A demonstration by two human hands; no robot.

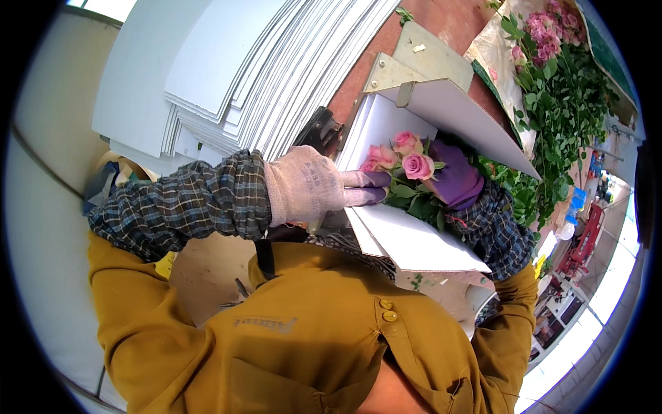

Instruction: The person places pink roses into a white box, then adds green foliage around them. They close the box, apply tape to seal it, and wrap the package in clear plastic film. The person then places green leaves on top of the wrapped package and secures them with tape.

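Three pink roses [418, 165] lie between the hands, their heads over a folded sheet of white cardboard [422, 241]. The left hand [307, 185], in a pale glove with purple fingertips, reaches in from the left; two fingers extend straight beside the blooms and leaves, and whether they grip anything cannot be told. The right hand [458, 178], in a purple glove, curves against the right side of the roses; blooms hide its fingertips, so its grip cannot be told. Far left, white sheets [234, 83] lie stacked; far right, leafy stems [565, 110] with pink blooms [552, 34] heap up.
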